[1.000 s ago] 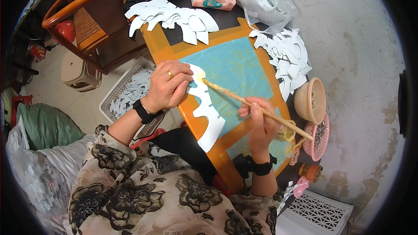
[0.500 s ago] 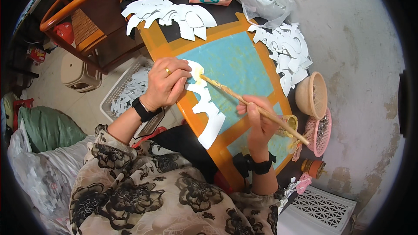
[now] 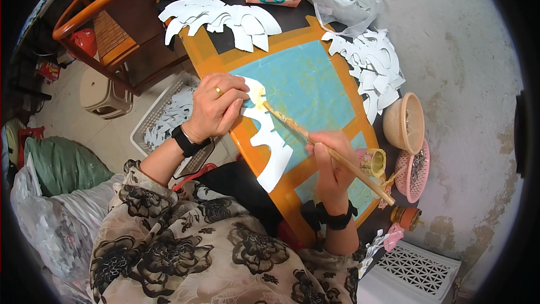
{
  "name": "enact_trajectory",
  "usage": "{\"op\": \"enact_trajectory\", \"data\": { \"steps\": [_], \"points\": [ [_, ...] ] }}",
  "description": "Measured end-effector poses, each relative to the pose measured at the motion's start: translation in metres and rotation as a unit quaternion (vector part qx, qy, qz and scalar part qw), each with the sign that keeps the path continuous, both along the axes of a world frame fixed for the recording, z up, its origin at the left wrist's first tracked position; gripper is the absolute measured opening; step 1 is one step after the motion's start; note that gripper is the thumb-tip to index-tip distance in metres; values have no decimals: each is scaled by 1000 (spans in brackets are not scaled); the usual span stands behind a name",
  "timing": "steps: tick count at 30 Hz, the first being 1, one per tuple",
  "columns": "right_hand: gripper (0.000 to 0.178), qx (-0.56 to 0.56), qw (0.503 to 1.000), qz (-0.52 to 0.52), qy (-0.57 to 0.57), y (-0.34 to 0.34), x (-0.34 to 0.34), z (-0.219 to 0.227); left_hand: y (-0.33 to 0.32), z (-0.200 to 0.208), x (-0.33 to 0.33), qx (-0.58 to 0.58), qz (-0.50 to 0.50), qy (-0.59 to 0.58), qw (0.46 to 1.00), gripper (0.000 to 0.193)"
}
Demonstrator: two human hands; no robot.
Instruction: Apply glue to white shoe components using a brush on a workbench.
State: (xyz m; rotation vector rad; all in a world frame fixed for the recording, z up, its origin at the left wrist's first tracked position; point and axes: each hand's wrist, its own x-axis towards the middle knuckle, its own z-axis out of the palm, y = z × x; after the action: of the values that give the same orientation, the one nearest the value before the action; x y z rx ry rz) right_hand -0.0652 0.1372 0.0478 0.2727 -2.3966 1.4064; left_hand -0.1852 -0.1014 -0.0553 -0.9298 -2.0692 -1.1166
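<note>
My left hand (image 3: 216,107) is closed on the upper end of a white scalloped cut-out piece (image 3: 271,155), holding it at the left edge of the blue work surface (image 3: 306,76). Its fingertips bend over the piece and the thumb lies along it. In my right hand (image 3: 333,163) is a long wooden stick (image 3: 354,167), crusted with yellowish paste towards its far end. The stick's tip touches the piece just right of my left fingertips, where a wet yellow smear (image 3: 256,91) shows. An open jar (image 3: 372,162) with yellow residue stands behind my right hand.
White cut-outs (image 3: 222,19) lie fanned at the table's far left, and a heap of others (image 3: 368,65) sits far right. A beige basket (image 3: 404,124), a pink basket (image 3: 412,171) and a small orange-brown container (image 3: 406,218) line the right edge. A crate (image 3: 147,114) stands left.
The stick's tip has shifted slightly right on the piece, and its rear end has swung down and left. My right hand moved a little with it; the left hand stays in place.
</note>
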Motion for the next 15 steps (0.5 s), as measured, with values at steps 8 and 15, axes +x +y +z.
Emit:
{"op": "enact_trajectory", "data": {
  "steps": [8,15],
  "points": [
    [17,77,996,22,36,-12,-12,3,2,0,0,0,-1,5,1000,7],
    [18,30,999,32,21,-8,-3,8,-1,-1,0,-3,-2,-1,1000,7]
  ]
}}
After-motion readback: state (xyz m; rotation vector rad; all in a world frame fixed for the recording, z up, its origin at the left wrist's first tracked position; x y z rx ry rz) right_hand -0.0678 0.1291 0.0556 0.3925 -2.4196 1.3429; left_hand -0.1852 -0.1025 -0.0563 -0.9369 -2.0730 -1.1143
